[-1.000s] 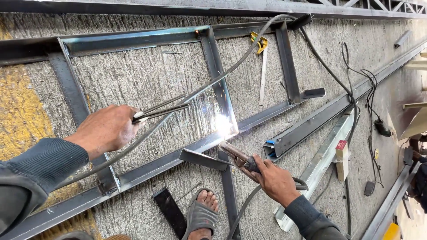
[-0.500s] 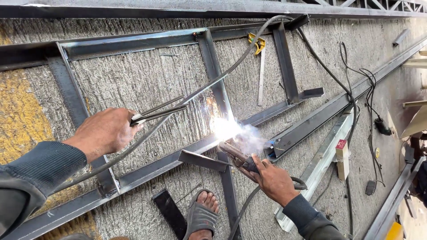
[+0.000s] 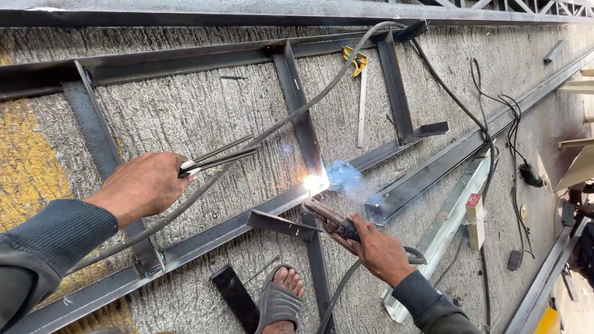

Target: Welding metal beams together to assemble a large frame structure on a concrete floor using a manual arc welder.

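Note:
My right hand grips a welding electrode holder whose tip burns with a bright arc and blue smoke at a joint of the steel bar frame lying on the concrete. My left hand is closed on a bundle of thin welding rods, held above the frame to the left of the arc. A thick grey cable runs under that hand towards the top of the frame. My foot in a grey sandal stands just below the frame's lower rail.
A yellow-handled square lies inside the frame's right bay. Loose steel offcuts lie near the joint. Angle bars and a pale channel run diagonally at right, with black cables and a plug. Yellow paint marks the left floor.
The arc has moved slightly down the joint and now gives off blue smoke. My left hand with the rods has stayed nearly still.

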